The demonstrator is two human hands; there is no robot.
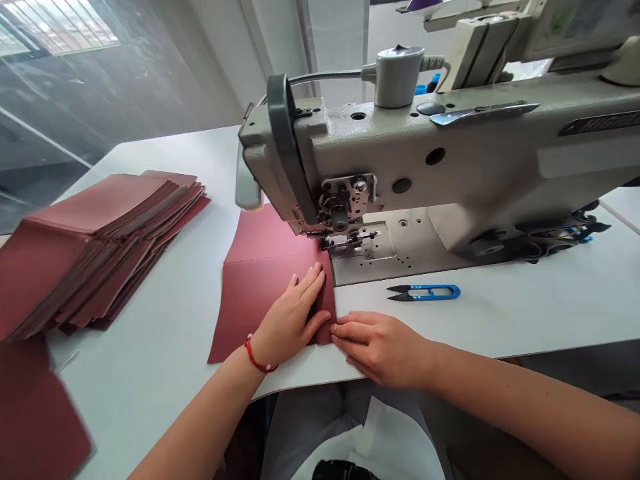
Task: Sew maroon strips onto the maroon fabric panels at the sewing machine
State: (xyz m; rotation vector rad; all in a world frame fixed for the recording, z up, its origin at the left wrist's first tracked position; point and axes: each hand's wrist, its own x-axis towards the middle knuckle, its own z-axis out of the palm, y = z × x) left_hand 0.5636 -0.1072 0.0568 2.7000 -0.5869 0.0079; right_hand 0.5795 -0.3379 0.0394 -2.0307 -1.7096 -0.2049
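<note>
A dark red leather-like panel point(263, 293) lies on the white table under the sewing machine's point(345, 153) head, its right edge by the presser foot point(341, 241). A stitched line crosses it, and a strip along its right side looks folded over. My left hand point(293, 317) rests flat on the panel with fingers stretched toward the presser foot; a red cord bracelet is on that wrist. At the near right corner, my right hand point(377, 343) has its fingers pressed together on the panel's edge. Its thumb is partly hidden.
Blue-handled thread snips point(425, 293) lie right of the panel, before the machine bed. A thick stack of similar dark red panels point(95, 247) stands at the left, with another dark red piece point(40, 413) nearer me. The table's front edge point(310, 385) runs just below my hands.
</note>
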